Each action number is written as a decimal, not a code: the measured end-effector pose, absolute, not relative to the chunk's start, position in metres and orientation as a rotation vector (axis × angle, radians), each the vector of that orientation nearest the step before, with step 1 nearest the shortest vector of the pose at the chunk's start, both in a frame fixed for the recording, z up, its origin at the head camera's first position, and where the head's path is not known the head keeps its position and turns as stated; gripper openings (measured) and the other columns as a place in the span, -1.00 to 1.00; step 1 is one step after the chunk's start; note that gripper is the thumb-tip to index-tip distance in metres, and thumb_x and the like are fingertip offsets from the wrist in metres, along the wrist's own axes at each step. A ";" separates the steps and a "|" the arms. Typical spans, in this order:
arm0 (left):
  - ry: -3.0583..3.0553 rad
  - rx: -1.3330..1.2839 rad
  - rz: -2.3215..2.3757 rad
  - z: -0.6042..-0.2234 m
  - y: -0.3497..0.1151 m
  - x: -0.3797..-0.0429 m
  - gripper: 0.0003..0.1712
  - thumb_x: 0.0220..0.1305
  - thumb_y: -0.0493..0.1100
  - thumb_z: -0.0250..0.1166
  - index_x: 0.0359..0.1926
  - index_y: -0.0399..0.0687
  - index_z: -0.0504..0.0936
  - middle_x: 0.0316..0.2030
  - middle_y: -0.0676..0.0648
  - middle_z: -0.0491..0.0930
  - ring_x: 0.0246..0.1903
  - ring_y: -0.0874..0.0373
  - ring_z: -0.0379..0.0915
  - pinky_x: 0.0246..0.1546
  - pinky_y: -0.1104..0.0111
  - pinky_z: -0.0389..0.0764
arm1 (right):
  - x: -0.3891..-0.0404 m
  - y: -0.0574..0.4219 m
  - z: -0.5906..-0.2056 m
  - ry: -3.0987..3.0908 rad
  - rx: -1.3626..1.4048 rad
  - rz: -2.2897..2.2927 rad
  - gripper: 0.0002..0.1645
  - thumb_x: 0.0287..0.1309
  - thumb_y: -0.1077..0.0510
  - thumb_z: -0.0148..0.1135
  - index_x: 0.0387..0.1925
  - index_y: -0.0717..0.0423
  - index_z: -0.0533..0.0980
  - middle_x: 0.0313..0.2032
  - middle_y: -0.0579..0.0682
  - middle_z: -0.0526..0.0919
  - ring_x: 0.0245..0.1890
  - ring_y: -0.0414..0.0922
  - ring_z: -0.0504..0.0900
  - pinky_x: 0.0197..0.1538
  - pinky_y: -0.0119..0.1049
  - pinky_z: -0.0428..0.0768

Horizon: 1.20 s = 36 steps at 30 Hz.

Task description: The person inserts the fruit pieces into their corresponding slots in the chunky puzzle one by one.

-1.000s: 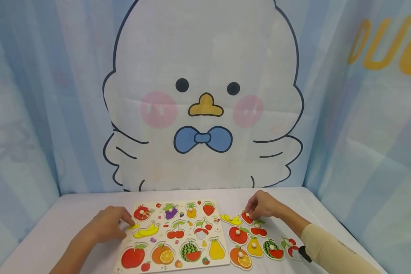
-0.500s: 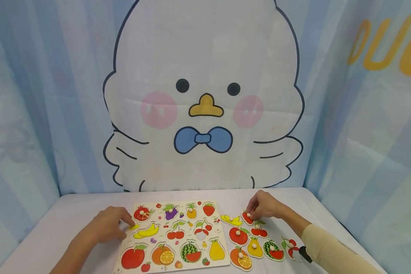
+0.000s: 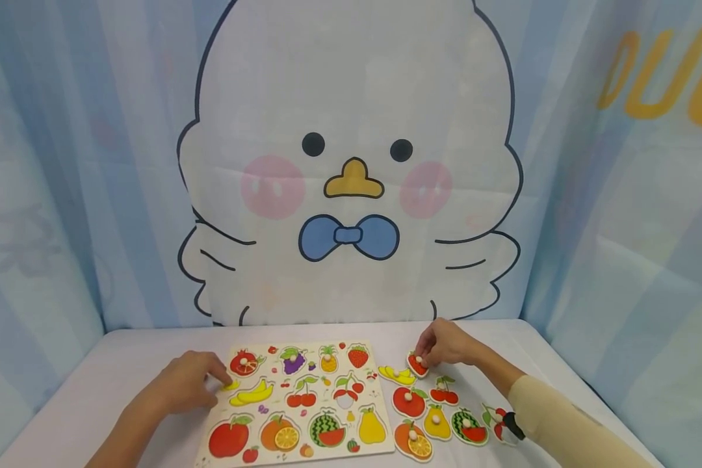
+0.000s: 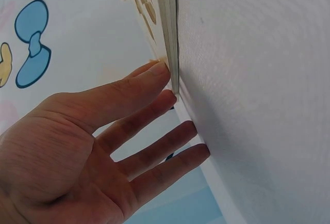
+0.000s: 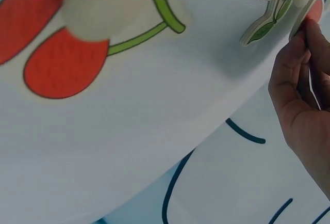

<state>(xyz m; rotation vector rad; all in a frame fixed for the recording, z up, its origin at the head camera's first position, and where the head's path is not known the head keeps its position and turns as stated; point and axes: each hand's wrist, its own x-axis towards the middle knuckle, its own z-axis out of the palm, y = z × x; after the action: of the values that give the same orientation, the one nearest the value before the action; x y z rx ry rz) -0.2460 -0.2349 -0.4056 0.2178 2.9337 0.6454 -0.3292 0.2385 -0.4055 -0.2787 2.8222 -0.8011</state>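
My right hand (image 3: 444,342) pinches a knobbed strawberry puzzle piece (image 3: 416,366) at the back of the loose pieces. In the right wrist view, this piece (image 5: 313,11) is tilted between finger and thumb, close to the cherry piece (image 5: 265,28). My left hand (image 3: 192,382) rests against the left edge of the fruit puzzle board (image 3: 380,442). Its fingers are fairly straight in the left wrist view, with the thumb (image 4: 139,85) on the board's edge (image 4: 172,43). Knobbed pomegranate (image 3: 244,364), grape (image 3: 293,361) and pineapple (image 3: 328,361) pieces sit in the board's back row.
Right of the board lie a banana piece (image 3: 396,375), an apple piece (image 3: 408,404), an orange piece (image 3: 418,447), a pear piece (image 3: 437,426) and a watermelon piece (image 3: 472,433). A red-fruited piece (image 3: 494,417) lies by my right sleeve. Printed curtains surround the white table (image 3: 152,344).
My right hand has moved slightly left and back with the strawberry piece, away from the cherry piece. The left hand stays at the board's edge.
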 end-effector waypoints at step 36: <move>2.935 0.206 0.659 -0.404 -0.236 -0.246 -0.68 -0.18 -0.27 0.56 -0.31 0.12 0.76 -0.17 0.03 0.62 0.00 -0.11 0.46 0.04 -0.10 0.48 | -0.349 0.159 -0.396 2.714 -0.481 -0.746 -0.88 -0.06 0.25 0.46 -0.48 0.03 0.63 -0.50 -0.06 0.62 -0.50 -0.11 0.58 -0.35 -0.32 0.64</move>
<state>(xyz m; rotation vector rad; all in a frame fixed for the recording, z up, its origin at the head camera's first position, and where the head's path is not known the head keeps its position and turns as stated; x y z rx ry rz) -0.2456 -0.2357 -0.4041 0.2064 2.9348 0.6586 -0.3486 0.1594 -0.3960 -0.4814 2.7137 -0.7460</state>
